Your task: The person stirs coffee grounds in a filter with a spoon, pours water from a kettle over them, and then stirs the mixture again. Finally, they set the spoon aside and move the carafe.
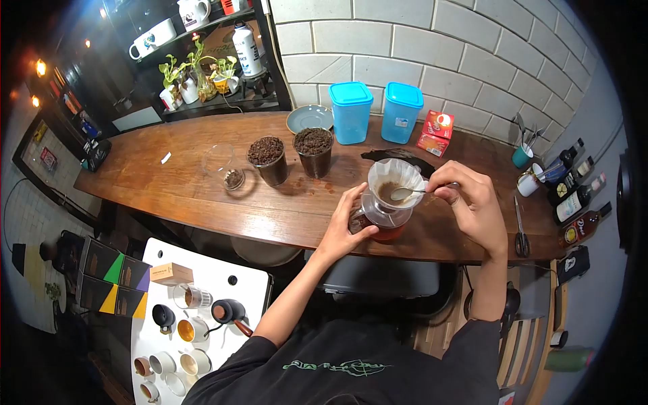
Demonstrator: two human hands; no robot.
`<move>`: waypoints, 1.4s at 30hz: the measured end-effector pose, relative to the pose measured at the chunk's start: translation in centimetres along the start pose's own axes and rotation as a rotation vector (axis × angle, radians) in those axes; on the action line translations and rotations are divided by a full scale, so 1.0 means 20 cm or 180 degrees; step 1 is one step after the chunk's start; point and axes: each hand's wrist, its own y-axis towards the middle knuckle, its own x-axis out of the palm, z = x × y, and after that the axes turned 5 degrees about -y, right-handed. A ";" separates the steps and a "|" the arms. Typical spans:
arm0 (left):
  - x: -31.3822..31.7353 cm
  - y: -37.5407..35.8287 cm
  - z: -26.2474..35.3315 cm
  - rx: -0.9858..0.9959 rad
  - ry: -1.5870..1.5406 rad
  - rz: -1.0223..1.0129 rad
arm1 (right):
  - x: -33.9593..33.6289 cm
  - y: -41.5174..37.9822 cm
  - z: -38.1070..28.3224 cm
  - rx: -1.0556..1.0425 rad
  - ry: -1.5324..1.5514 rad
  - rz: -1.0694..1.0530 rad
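Right hand (472, 206) pinches a metal spoon (403, 194) by the handle, thumb against fingers — spoon bowl inside the paper filter (398, 169), over wet brown contents. Filter sits in a clear dripper (390, 217) on top of a glass server (387, 233) with reddish-brown liquid, near the front edge of the wooden counter (182, 185). Left hand (345, 229) at the server's side, thumb and fingers spread apart — can't tell if gripping. Two grounds-filled cups (275, 173) stand nearby.
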 end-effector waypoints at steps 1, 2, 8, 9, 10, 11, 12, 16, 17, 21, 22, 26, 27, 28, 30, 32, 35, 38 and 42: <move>0.00 0.00 0.00 0.0002 0.0018 -0.0011 | -0.01 0.01 -0.01 0.0041 -0.0031 -0.0072; 0.00 0.00 0.00 -0.0003 0.0012 0.0007 | -0.02 0.02 -0.01 0.0077 -0.0060 -0.0149; 0.00 0.00 0.00 -0.0001 0.0077 0.0029 | -0.06 0.12 0.06 -0.0224 -0.0061 -0.0342; 0.00 0.00 0.00 -0.0068 0.0029 0.0044 | -0.08 0.14 0.08 -0.0255 -0.0027 -0.0358; 0.01 0.00 0.01 -0.0139 -0.0023 0.0053 | -0.09 0.17 0.10 -0.0369 -0.0009 -0.0449; 0.01 -0.01 0.00 -0.0155 0.0002 0.0076 | -0.11 0.19 0.12 -0.0479 0.0006 -0.0534; 0.01 0.00 0.00 -0.0152 0.0093 0.0035 | -0.12 0.21 0.13 -0.0494 0.0033 -0.0539; 0.02 0.00 0.00 -0.0202 0.0348 0.0037 | -0.13 0.33 0.17 -0.0885 0.0185 -0.0684; 0.02 0.00 0.00 -0.0227 0.0359 0.0057 | -0.13 0.36 0.19 -0.1093 0.0259 -0.0677; 0.04 -0.02 0.00 -0.0264 0.0546 0.0353 | -0.11 0.40 0.27 -0.1372 0.0464 -0.0937; 0.04 -0.02 0.00 -0.0265 0.0520 0.0379 | -0.10 0.40 0.29 -0.1384 0.0504 -0.0952; 0.05 -0.01 0.00 -0.0287 0.0375 0.0476 | -0.06 0.37 0.38 -0.1320 0.0809 -0.1081; 0.05 -0.01 0.00 -0.0297 0.0387 0.0492 | -0.06 0.37 0.40 -0.1318 0.0839 -0.1088; 0.05 -0.02 -0.01 -0.0321 0.0431 0.0490 | -0.07 0.37 0.39 -0.1248 0.0780 -0.1147; 0.05 -0.02 -0.01 -0.0338 0.0471 0.0498 | -0.07 0.38 0.40 -0.1265 0.0838 -0.1168; 0.05 -0.02 -0.01 -0.0391 0.0459 0.0450 | -0.08 0.38 0.40 -0.1291 0.0882 -0.1184; 0.05 -0.02 0.00 -0.0450 0.0415 0.0424 | -0.08 0.37 0.41 -0.1334 0.0866 -0.1146; 0.05 -0.02 0.00 -0.0411 0.0437 0.0380 | -0.06 0.37 0.41 -0.1293 0.1020 -0.1304; 0.04 -0.02 0.01 -0.0415 0.0506 0.0326 | -0.02 0.37 0.41 -0.1160 0.0899 -0.1553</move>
